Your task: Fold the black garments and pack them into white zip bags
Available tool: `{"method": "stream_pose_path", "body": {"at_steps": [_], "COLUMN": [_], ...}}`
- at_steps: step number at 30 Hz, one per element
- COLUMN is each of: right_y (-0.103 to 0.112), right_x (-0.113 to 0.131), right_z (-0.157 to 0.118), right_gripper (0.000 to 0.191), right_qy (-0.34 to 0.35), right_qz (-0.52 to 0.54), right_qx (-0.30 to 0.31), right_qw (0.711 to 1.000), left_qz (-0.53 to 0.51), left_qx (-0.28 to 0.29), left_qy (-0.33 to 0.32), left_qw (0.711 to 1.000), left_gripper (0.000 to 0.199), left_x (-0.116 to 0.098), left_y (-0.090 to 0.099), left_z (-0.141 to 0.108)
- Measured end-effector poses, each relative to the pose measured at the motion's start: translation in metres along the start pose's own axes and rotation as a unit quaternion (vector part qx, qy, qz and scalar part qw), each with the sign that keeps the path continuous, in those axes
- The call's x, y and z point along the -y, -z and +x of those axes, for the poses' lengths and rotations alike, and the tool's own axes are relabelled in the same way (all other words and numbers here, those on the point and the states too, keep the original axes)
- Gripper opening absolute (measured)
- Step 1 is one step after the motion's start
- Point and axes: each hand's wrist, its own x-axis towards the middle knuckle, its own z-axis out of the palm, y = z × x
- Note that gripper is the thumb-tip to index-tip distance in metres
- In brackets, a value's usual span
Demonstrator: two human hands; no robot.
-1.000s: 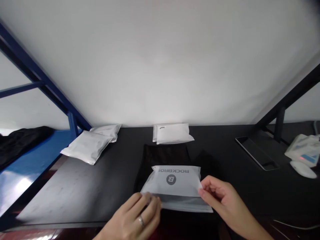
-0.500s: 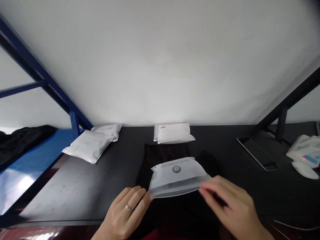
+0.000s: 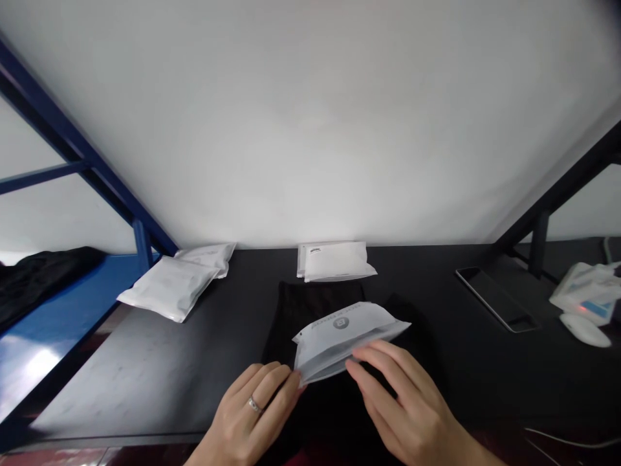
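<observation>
A frosted white ROCKBROS zip bag (image 3: 344,336) hangs bowed and tilted above a folded black garment (image 3: 310,323), its printing upside down to me. My left hand (image 3: 255,408), wearing a ring, pinches the bag's lower left corner. My right hand (image 3: 392,395) holds its lower edge from the right, with the fingertips against the plastic. The bag hides the middle of the garment, and both hands cover the garment's near part.
Several white packets (image 3: 169,288) lie on the black desk (image 3: 145,382), with others (image 3: 334,262) at the back. On the right are a dark slab-shaped device (image 3: 497,299), a white mouse (image 3: 585,330) and a printed packet (image 3: 587,291). Blue metal framing (image 3: 72,136) stands at the left.
The bag has risen off the garment and bent, with its right end tilted upward. My right hand has slid left along the lower edge, and my left hand has moved slightly right.
</observation>
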Motion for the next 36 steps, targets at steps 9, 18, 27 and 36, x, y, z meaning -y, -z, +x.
{"method": "stream_pose_path", "body": {"at_steps": [9, 18, 27, 36], "right_y": [-0.003, -0.017, -0.072, -0.049], "right_x": [0.001, -0.003, -0.020, -0.029], "right_z": [-0.003, 0.000, 0.012, 0.003], "right_gripper": [0.031, 0.049, 0.033, 0.029], "right_qy": [0.007, 0.016, 0.028, 0.055], "right_qz": [0.007, -0.109, -0.161, -0.162], "right_qx": [0.025, 0.150, 0.212, 0.121], "right_qw": [1.000, 0.983, 0.964, 0.978], "left_qz": [-0.010, -0.033, -0.045, 0.076], "left_qx": [-0.005, 0.007, 0.053, 0.182], "left_qy": [0.030, -0.025, -0.068, -0.109], "left_qw": [0.999, 0.999, 0.995, 0.974], "left_gripper": [0.012, 0.017, 0.018, 0.044], "left_x": [-0.003, -0.001, 0.001, 0.048], "left_y": [-0.003, -0.006, -0.009, -0.028], "left_z": [0.003, 0.005, 0.010, 0.029]}}
